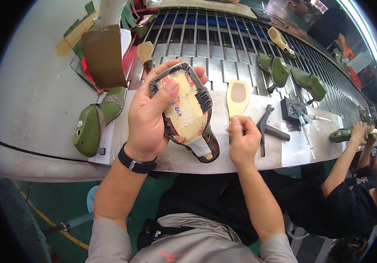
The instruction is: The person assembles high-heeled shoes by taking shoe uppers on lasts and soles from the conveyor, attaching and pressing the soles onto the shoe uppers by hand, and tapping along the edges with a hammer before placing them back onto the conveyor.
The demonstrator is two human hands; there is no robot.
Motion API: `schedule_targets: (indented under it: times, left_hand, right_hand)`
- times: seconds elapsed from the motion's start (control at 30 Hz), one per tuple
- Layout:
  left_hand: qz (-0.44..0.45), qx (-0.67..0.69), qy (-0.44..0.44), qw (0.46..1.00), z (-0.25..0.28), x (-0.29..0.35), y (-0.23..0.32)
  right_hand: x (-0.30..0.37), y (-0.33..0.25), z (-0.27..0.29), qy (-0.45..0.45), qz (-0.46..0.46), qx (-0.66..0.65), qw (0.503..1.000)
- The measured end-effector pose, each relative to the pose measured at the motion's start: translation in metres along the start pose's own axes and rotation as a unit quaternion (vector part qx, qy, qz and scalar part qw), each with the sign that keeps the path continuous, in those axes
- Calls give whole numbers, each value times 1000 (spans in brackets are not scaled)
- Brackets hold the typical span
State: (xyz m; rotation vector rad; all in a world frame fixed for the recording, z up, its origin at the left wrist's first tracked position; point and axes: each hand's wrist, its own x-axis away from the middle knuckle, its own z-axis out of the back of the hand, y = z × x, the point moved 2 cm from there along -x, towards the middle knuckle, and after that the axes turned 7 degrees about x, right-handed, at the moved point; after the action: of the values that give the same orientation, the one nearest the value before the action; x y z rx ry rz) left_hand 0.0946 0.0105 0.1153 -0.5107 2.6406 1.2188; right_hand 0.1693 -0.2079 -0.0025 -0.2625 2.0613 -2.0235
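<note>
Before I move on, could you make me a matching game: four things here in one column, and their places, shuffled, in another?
Things
1. Shoe with cream underside
2. Hammer
3. Black wristband
4. Syringes

Places
A. Around the left wrist
B. Lying beside the black block
C. Gripped by the left fingers
D. On the bench, just right of the right fingers

Pairs: 1-C, 2-D, 3-A, 4-B

Bright overall; a tube light glares beyond the far right of the bench, bowed by fisheye distortion.
</note>
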Motion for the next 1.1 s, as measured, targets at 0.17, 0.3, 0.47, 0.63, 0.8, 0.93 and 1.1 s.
schedule_targets:
  times: [0.17, 0.3, 0.47, 0.63, 0.8, 0.93, 1.1]
  left_hand:
    - [-2, -18, 23, 1000, 2, 1, 2]
    - [-10, -16, 27, 999, 3, 3, 4]
    - [-15, -3, 3, 1000, -2, 11, 2]
    - [24, -9, -37, 999, -27, 12, 2]
    - [79, -30, -69, 994, -38, 15, -12]
    - [92, -42, -107, 989, -51, 18, -14]
    - [86, -51, -158, 982, -56, 29, -14]
  right_hand:
    - [13, -8, 3, 126, 150, 303, 932]
    - [49, -8, 32, 26, 127, 370, 920]
    - [173, 6, 74, 31, -69, -151, 986]
    - [160, 27, 49, -70, -270, -193, 941]
    - [146, -29, 38, -32, -80, -209, 974]
    - [134, -95, 6, -138, -2, -127, 982]
    - [109, -101, -13, -154, -8, -138, 978]
